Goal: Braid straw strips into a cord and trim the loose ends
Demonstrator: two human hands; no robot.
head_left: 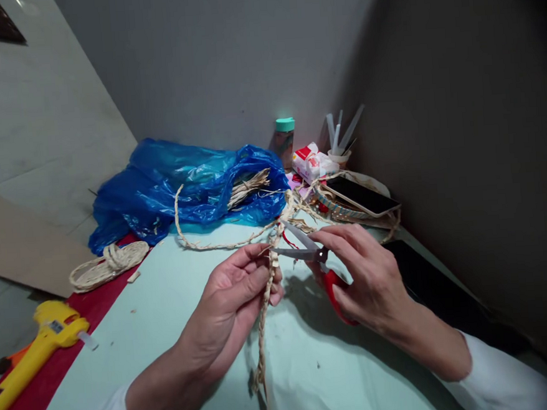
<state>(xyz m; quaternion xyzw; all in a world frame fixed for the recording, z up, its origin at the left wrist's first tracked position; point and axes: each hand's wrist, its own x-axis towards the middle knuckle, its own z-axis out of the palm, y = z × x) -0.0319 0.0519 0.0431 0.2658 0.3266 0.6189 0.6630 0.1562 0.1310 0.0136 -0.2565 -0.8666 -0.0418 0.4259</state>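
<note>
From my remote seat, the pale green table cover point(136, 321) fills most of the view and lies under both hands. Beyond the fingertips a crumpled blue plastic bag point(182, 180) spills dry straw. Far out past the left knuckles sits a yellow glue gun point(40, 346), and closer in there is a small coil of braid point(104, 267). A phone point(360, 196) rests on a woven tray just beyond the right fingers. My left hand point(233, 295) is closed in a pinch, thumb and forefinger clamped on the braided straw cord point(265, 318). The cord hangs from that pinch down toward my lap and runs up past the fingertips toward the bag. My right hand point(367, 273) is wrapped through the red loops of the scissors point(311, 247). Their blades are spread apart, with the tips right at the cord just above the left thumb. I judge this as the trimming step, with a stray fibre lined up at the pinch. A cut here calls for holding the cord taut. The blades need to close only on the loose strand, clear of the plait and clear of my left fingertips.
</note>
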